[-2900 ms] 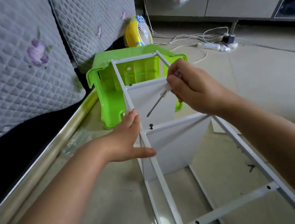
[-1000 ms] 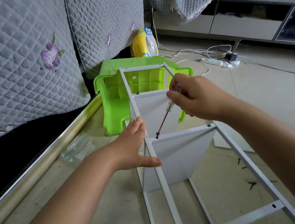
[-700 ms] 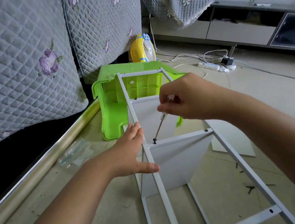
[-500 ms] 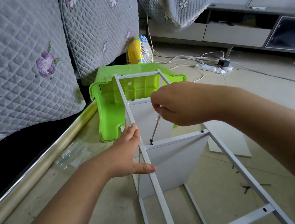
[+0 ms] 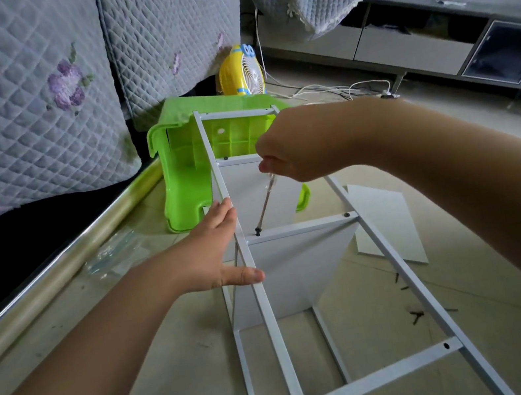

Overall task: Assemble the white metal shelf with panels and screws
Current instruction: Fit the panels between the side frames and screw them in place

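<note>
Screwdriver tip sits on the screw, below and to the left of your right hand.

Your right hand pinches the screwdriver; its shaft slants down-left to the screw on the shelf frame. Your left hand, fingers straight, steadies the rail.

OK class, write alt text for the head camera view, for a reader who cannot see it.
A right hand drives a screwdriver into a screw on a white metal shelf frame, while the left hand steadies a rail. A green plastic stool sits behind.
</note>
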A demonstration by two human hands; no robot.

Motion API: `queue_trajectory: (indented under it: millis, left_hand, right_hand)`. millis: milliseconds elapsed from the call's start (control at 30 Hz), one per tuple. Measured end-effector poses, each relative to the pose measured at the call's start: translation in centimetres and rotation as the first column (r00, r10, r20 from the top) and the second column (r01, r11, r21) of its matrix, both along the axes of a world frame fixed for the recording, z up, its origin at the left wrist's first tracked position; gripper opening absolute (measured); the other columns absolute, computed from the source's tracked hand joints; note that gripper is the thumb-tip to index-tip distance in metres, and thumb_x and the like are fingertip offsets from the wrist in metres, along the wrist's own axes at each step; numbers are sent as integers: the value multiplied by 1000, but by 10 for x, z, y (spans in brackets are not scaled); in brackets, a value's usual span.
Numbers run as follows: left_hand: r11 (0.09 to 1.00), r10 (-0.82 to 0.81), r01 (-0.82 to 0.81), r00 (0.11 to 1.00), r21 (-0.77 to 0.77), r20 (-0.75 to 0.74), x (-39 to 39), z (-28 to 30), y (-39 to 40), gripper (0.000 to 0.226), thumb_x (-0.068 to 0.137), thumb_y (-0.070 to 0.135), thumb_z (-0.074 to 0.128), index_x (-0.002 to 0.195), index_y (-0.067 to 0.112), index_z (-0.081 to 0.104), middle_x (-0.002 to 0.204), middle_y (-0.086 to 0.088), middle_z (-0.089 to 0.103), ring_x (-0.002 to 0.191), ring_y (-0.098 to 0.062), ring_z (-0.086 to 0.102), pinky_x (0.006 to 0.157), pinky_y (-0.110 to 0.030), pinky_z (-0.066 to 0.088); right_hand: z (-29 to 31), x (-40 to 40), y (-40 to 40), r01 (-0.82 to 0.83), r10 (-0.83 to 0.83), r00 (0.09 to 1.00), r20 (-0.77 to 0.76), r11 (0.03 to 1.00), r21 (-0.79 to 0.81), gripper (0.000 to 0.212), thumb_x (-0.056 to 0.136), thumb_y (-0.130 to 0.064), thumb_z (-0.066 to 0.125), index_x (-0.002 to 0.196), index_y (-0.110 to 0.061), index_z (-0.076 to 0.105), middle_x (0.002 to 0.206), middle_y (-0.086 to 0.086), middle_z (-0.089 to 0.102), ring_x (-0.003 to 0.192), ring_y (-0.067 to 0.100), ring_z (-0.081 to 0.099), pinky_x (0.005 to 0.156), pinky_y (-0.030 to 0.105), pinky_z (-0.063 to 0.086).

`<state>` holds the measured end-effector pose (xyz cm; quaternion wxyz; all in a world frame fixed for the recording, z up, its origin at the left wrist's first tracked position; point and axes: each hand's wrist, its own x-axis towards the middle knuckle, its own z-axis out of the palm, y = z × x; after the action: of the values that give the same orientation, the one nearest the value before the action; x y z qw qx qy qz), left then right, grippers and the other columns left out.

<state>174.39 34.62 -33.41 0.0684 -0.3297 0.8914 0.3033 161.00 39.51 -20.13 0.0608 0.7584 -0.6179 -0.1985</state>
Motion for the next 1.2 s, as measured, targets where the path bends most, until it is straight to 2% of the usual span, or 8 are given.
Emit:
queue_trajectory:
  millis: [167,233,400,567,667,833,967,1200]
  left_hand:
    - [1000,-10,10,1000,-10,-3,0,-4,-1,110,79,52,59,145,7,-17,150,1,-32,138,-9,-25,112,-21,-4]
    - [1000,-11,11,1000,-18,-1,-1,-2,-2,110,79,52,59,145,7,-17,149,1,-32,138,-9,-25,113,-21,-4]
    - [999,-7,6,1000,-45,-7,-1,0,-4,109,79,53,58,145,6,-16,151,0,-30,139,-10,-24,112,-21,-4]
    - [999,1,-2,1000,-43,-12,2,-4,-2,110,78,54,57,145,7,-16,150,1,-30,139,-9,-24,113,-22,-3]
    - [999,6,-7,1000,-42,-19,2,-5,-1,110,78,55,57,146,7,-16,150,1,-30,139,-9,-23,113,-22,-3]
    - [999,6,-7,1000,-54,-16,0,-4,0,110,79,55,57,145,6,-16,151,-1,-30,140,-10,-22,113,-21,-2]
    - [1000,5,-5,1000,-29,-18,1,-4,0,110,79,54,57,145,7,-17,150,0,-31,139,-9,-23,113,-20,-3]
    - [999,4,-5,1000,-34,-26,1,-1,-1,109,80,54,56,145,6,-17,150,-2,-31,139,-10,-23,112,-20,-4]
  right_hand:
    - [-4,1,0,29,-29,1000,0,999,20,34,101,-26,28,102,-5,54,90,12,55,79,19,37,70,26,29]
    - [-1,1,3,81,-84,994,64,996,34,19,99,-24,31,87,-12,41,71,2,38,73,20,37,65,27,29]
    - [3,-1,6,125,-136,983,127,988,87,39,96,-15,34,63,-21,14,64,2,31,54,13,28,47,27,20]
    - [3,2,7,60,-64,994,85,997,45,4,96,-11,40,94,-10,43,80,3,43,68,18,38,66,28,32]
    - [8,4,7,70,-71,997,38,997,28,23,98,-21,39,110,-4,50,101,13,55,78,19,39,66,26,30]
    - [7,5,5,54,-54,999,-8,998,-10,30,99,-27,37,103,-3,55,81,8,48,78,20,39,66,25,28]
    - [2,6,1,72,-73,997,-26,997,-24,37,100,-28,32,67,-10,37,63,0,30,75,21,38,66,26,28]
    - [-6,0,6,110,-108,979,171,994,-2,11,96,-22,33,91,-13,30,73,0,37,79,25,39,68,30,32]
